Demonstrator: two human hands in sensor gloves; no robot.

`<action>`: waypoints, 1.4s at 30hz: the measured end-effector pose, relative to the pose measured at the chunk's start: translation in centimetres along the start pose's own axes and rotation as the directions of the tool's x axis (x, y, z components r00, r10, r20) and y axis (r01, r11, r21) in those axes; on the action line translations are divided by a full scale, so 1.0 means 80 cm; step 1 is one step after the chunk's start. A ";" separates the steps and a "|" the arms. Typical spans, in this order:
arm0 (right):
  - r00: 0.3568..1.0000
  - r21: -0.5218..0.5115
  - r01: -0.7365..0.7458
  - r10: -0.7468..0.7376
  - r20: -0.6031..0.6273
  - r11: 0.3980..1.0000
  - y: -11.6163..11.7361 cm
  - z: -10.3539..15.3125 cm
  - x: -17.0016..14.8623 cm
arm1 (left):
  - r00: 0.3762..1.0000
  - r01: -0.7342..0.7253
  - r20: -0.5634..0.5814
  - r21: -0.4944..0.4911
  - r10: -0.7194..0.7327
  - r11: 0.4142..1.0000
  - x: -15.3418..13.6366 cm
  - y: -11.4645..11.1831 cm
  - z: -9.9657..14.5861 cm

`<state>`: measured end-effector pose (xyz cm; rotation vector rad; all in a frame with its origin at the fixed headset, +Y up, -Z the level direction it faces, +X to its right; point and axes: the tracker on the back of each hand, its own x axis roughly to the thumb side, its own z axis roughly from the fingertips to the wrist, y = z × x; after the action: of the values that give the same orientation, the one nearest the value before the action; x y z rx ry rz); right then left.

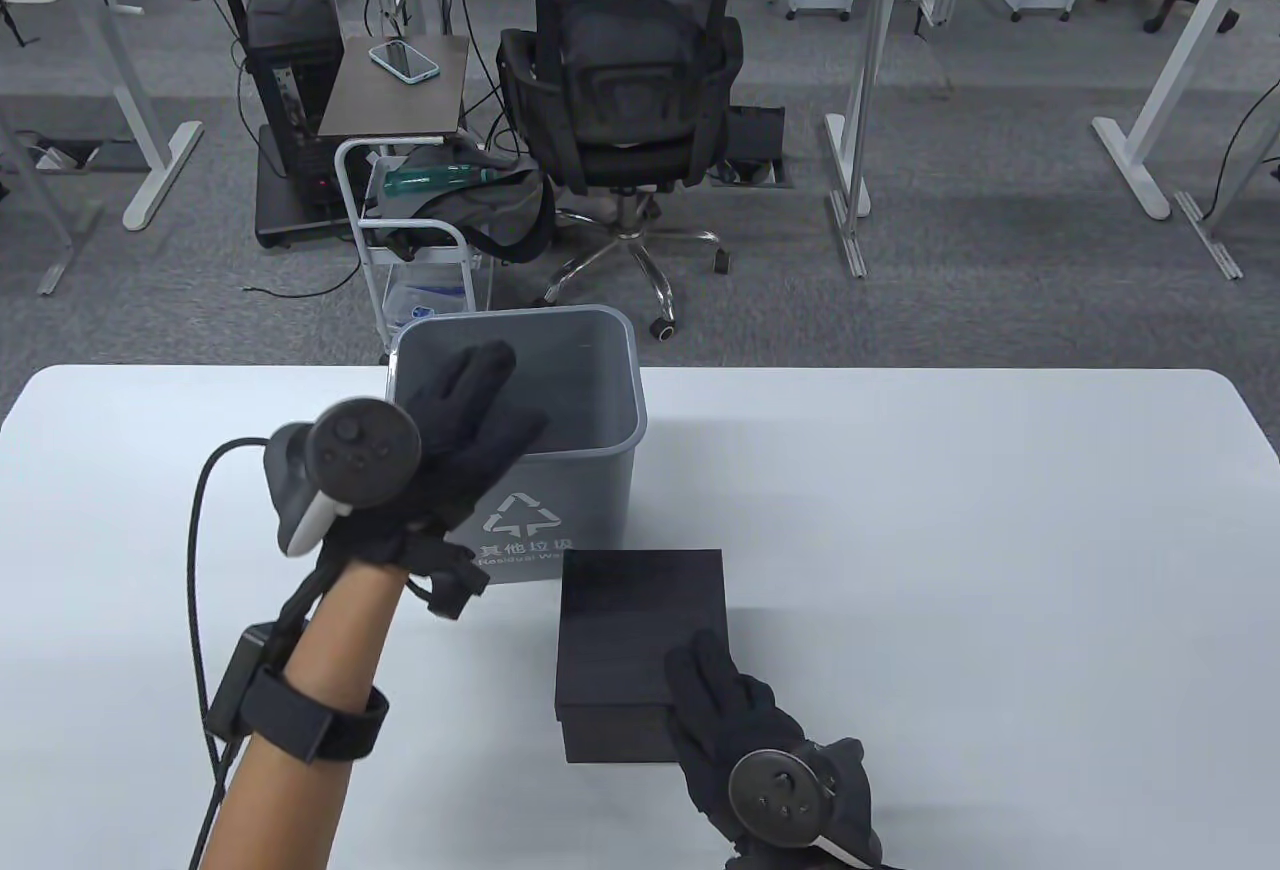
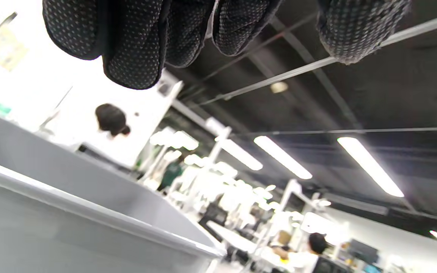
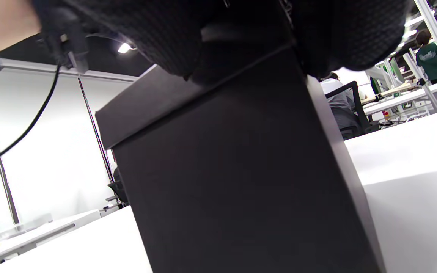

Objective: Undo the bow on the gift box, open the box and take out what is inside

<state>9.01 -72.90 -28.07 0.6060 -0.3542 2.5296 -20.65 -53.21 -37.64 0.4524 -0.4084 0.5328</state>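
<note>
A black gift box (image 1: 640, 625) with its lid on sits on the white table (image 1: 950, 560), just in front of a grey bin (image 1: 590, 390); no bow shows on it. My right hand (image 1: 735, 710) lies on the lid's near right corner with fingers stretched flat. In the right wrist view the box (image 3: 241, 170) fills the frame under the gloved fingers (image 3: 347, 34). My left hand (image 1: 470, 440) hovers over the bin's near left rim, fingers spread and straight, holding nothing. The left wrist view shows those fingers (image 2: 135, 41) above the bin's rim (image 2: 89, 212).
The grey bin carries a recycling mark on its front wall. A cable (image 1: 200, 530) loops from the left tracker to my forearm. Beyond the table stand a white cart (image 1: 420, 240) and a person on a black office chair (image 1: 620, 90).
</note>
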 end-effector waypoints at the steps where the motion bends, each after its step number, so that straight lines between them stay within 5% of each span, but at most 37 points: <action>1: 1.000 0.005 0.026 -0.026 -0.003 1.000 -0.001 -0.001 -0.004 | 0.998 0.039 0.044 0.036 -0.041 0.999 0.012 -0.007 0.027; 6: 0.992 0.026 0.128 -0.127 -0.024 0.991 -0.005 -0.002 -0.024 | 0.980 0.194 0.048 -0.080 -0.190 0.978 0.017 -0.074 0.120; 10: 0.984 0.069 0.177 -0.177 0.000 0.982 0.001 -0.003 -0.032 | 0.960 0.280 0.040 -0.198 -0.278 0.939 -0.004 -0.129 0.165; 16: 0.987 0.069 0.159 -0.161 0.028 0.985 0.009 -0.004 -0.035 | 0.995 -0.013 -0.097 -0.351 -0.023 0.936 -0.027 -0.186 0.192; 18: 0.990 0.078 0.134 -0.136 0.031 0.988 0.011 -0.004 -0.032 | 0.994 0.001 -0.100 -0.373 -0.041 0.928 -0.033 -0.196 0.194; 22: 0.996 0.070 0.072 -0.076 0.055 0.995 0.012 -0.004 -0.024 | 0.995 0.079 -0.029 -0.400 -0.098 0.913 -0.032 -0.205 0.197; 27: 0.995 0.062 0.076 -0.080 0.063 0.995 0.012 -0.004 -0.023 | 0.997 -0.056 -0.075 -0.421 0.027 0.906 -0.032 -0.217 0.198; 42: 0.990 -0.066 0.051 -0.042 0.135 0.997 -0.009 -0.001 -0.014 | 0.999 -0.036 0.025 -0.257 0.044 0.966 -0.021 -0.198 0.197</action>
<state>10.26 -72.77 -28.57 0.7495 -0.4677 2.4278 -16.97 -74.05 -30.28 0.2034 -0.5096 0.5043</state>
